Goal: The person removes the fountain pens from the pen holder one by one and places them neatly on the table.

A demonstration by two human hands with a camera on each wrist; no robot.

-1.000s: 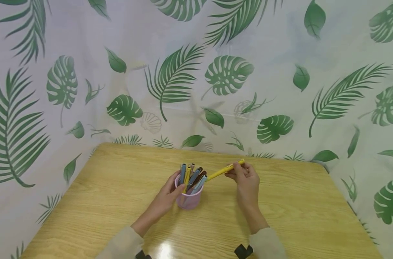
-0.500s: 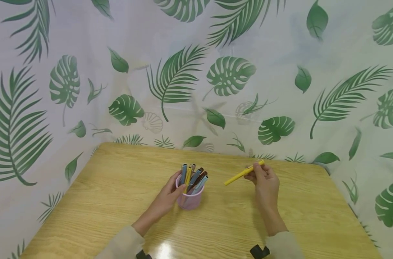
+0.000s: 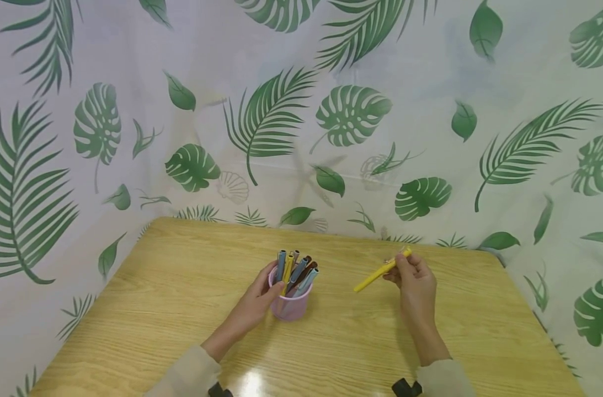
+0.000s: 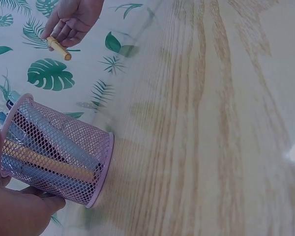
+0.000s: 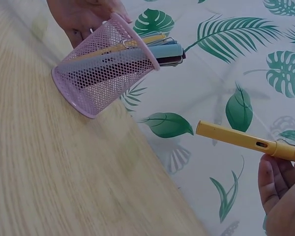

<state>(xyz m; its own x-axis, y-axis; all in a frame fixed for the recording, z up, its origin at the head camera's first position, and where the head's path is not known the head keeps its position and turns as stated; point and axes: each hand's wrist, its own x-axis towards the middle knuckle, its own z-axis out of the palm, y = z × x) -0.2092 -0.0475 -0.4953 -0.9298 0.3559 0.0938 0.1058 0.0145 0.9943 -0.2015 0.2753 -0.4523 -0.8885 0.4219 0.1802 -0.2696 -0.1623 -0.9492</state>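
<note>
Yellow pen (image 3: 379, 271), pinched by right hand (image 3: 416, 281), moved right; left hand (image 3: 255, 300) grips cup (image 3: 289, 304).

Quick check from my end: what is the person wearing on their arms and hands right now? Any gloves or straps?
Both hands are bare, with no gloves or rings visible. The left hand and right hand each come out of a long, light beige sleeve that ends at the wrist. A small black device, partly cut off by the frame edge, sits by each wrist.

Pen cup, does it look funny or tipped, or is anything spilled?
Nothing is spilled. The pink mesh cup stands on the table, held by the left hand. The right hand holds one yellow pen in the air.
</note>
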